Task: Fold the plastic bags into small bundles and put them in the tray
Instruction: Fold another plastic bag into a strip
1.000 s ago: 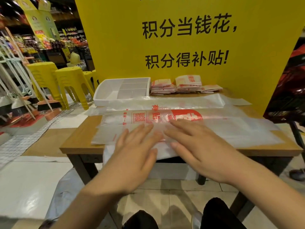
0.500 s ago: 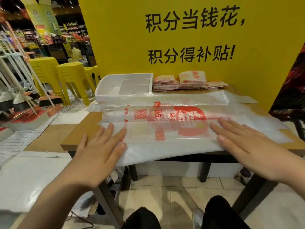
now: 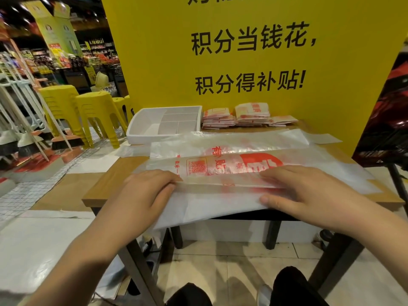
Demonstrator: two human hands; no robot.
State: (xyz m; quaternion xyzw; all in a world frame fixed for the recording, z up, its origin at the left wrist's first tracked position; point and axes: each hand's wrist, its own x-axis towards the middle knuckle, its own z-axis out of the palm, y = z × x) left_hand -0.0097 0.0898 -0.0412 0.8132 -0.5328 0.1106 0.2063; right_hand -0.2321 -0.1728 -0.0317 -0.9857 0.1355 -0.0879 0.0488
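- Nearest, at six o'clock, our knees (image 3: pixel 293 288) in dark trousers show above the pale floor tiles (image 3: pixel 220 266).
- Just past them runs the near edge of the wooden table (image 3: pixel 110 184). A clear plastic bag (image 3: pixel 231 168) with red print lies across it from nine to three o'clock, and its near side hangs over that edge.
- At eight o'clock our left hand (image 3: pixel 150 193) is on the bag's left part. The fingers are curled down over a raised fold, gripping it; we cannot see the thumb.
- At four o'clock our right hand (image 3: pixel 309 191) holds the same fold. The fingers lie on top and the thumb (image 3: pixel 271 198) is tucked under the flap, so the plastic is pinched between them.
- Between the two hands the folded edge runs straight, with the QR square and red characters showing just beyond it.
- Behind that, towards twelve o'clock, a second bag (image 3: pixel 220 142) lies flat and parallel, touching the first.
- At eleven o'clock on the far left corner of the table sits the white tray (image 3: pixel 134 129). It is divided into compartments, and we see no bundles in those that show.
- At twelve to one o'clock, just beside the tray, folded bundles (image 3: pixel 251 113) are stacked in three low piles against the back.
- Behind the table stands a yellow board (image 3: pixel 242 133) with black characters.
- At ten o'clock, well apart from the table, are stacked yellow stools (image 3: pixel 66 102) and leaning brooms (image 3: pixel 64 143), with shop shelves blurred beyond.
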